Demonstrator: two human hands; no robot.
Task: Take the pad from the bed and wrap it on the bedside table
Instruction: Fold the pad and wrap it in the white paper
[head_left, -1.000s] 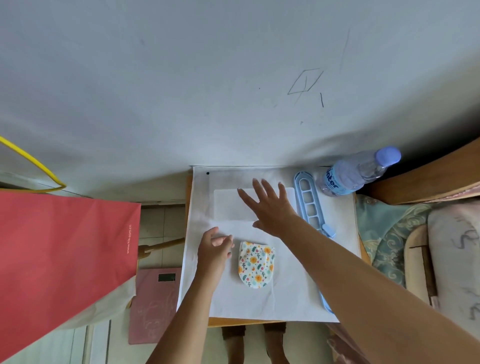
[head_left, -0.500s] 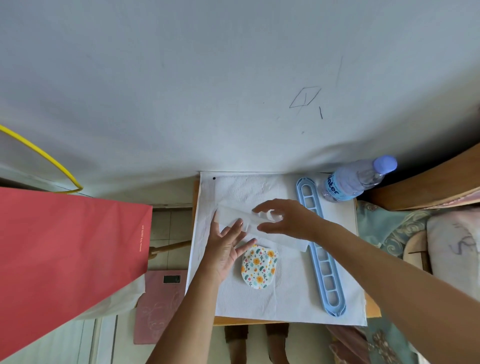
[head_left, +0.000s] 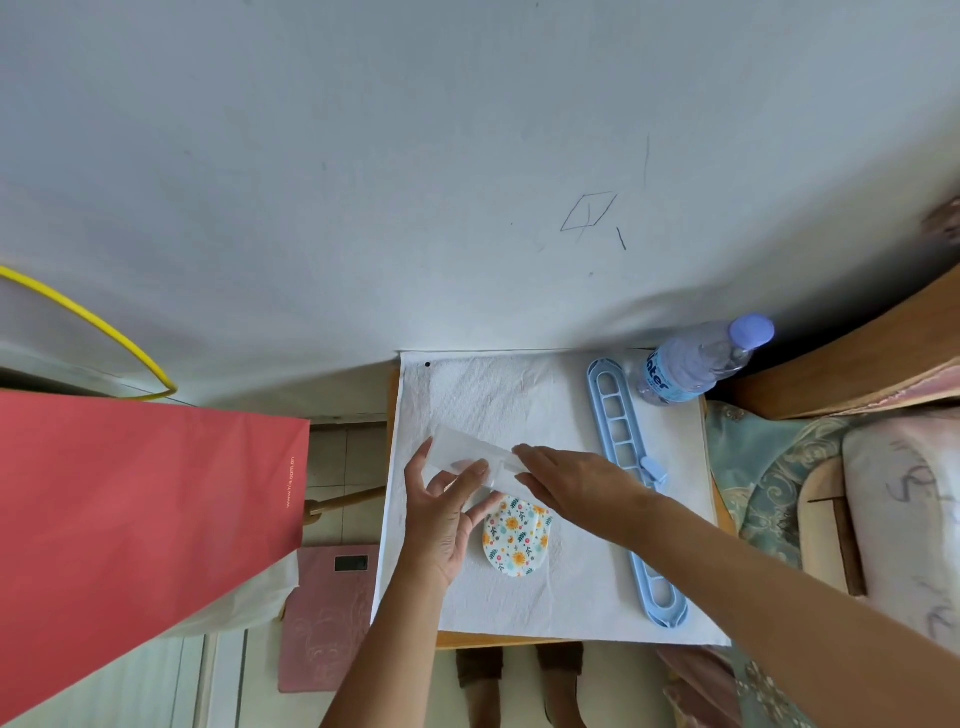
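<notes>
While both hands work over the white-papered bedside desk (head_left: 571, 597), I note the thin white rectangular pad (head_left: 470, 452) lifted just above it, near the far-left part. My left hand (head_left: 441, 514) pinches its near edge, fingers part spread; my right hand (head_left: 571, 483) pins the other end flat, seemingly to fold it. The floral oval pouch (head_left: 516, 535) lies just beside, likely the wrapper.

A home bedroom: bed (head_left: 831, 467) beside bedside table (head_left: 719, 499)
</notes>
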